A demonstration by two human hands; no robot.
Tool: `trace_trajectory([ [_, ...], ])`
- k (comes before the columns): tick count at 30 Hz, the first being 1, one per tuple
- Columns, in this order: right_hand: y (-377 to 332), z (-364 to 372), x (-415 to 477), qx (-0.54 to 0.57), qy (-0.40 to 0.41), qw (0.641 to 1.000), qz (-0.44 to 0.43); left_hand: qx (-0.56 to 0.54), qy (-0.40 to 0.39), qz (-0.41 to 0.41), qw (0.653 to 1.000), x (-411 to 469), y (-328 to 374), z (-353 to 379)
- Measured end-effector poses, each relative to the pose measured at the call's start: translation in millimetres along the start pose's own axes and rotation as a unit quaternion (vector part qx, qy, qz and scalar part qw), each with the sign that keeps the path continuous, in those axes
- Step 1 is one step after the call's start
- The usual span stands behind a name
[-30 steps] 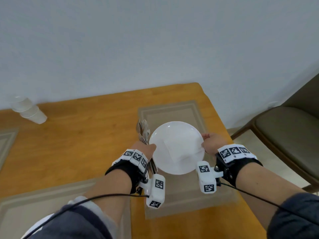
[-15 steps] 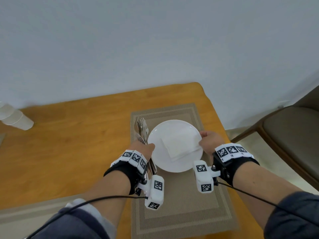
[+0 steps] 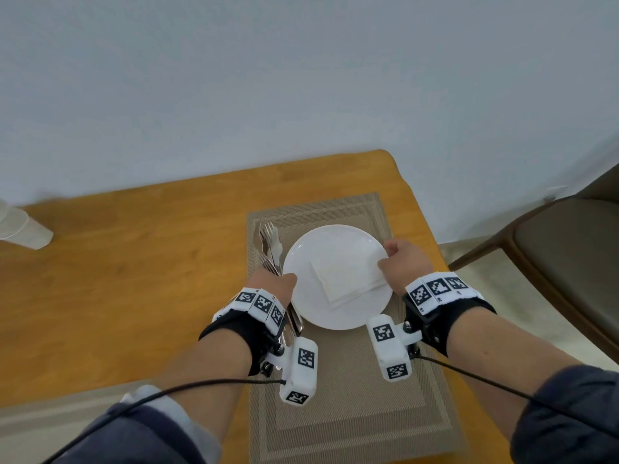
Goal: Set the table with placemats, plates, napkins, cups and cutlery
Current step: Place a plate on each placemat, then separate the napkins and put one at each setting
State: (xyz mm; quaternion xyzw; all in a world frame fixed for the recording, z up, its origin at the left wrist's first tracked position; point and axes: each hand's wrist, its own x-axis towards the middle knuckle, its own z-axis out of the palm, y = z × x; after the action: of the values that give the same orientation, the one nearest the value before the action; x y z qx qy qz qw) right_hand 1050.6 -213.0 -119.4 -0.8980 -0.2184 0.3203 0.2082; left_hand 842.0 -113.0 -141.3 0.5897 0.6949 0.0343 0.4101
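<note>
The woven placemat (image 3: 335,413) lies lengthwise on the wooden counter (image 3: 134,279), its near end bare, and a second mat (image 3: 50,413) shows at the lower left corner. Farther in, both hands sit at the white plate (image 3: 321,242), which rests on the far half of the placemat. The left hand (image 3: 273,284) has its thumb against the plate's left rim and its fingers closed around a bundle of cutlery (image 3: 269,242), whose tines point away just beside the plate. The right hand (image 3: 407,266) has its fingers curled, pinching the plate's right rim where a corner of the folded napkin (image 3: 348,279) lies. The step in hand looks like seating this plate; next the right hand must let go, and the cutlery must be separated and laid beside the plate. Stacked cups (image 3: 20,226) lie well apart at the far left, still to be fetched.
</note>
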Motion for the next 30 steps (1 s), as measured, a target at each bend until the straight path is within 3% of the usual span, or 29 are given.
trace_trajectory([
  [4, -11.6, 3.5, -5.4, -0.054, -0.021, 0.994, -0.088, 0.008, -0.020, 0.023, 0.999, -11.2, 2.8, -6.1],
  [8, -27.6, 3.1, -8.4, -0.175, -0.070, 0.966, -0.178, 0.025, -0.037, 0.049, 0.998, -23.6, 6.6, -17.3],
  [15, -50.4, -1.8, -28.4, -0.308, -0.089, 0.923, -0.213, 0.040, -0.041, 0.034, 0.998, -39.6, -16.2, -48.6],
  [26, -84.0, -5.8, -109.9, -0.382, -0.042, 0.883, -0.268, 0.111, -0.015, 0.057, 0.992, -89.5, -42.2, -96.2],
  [30, -91.1, -7.1, -151.6, -0.470, -0.008, 0.838, -0.277, 0.110, 0.001, 0.079, 0.991, -115.0, -48.3, -112.9],
])
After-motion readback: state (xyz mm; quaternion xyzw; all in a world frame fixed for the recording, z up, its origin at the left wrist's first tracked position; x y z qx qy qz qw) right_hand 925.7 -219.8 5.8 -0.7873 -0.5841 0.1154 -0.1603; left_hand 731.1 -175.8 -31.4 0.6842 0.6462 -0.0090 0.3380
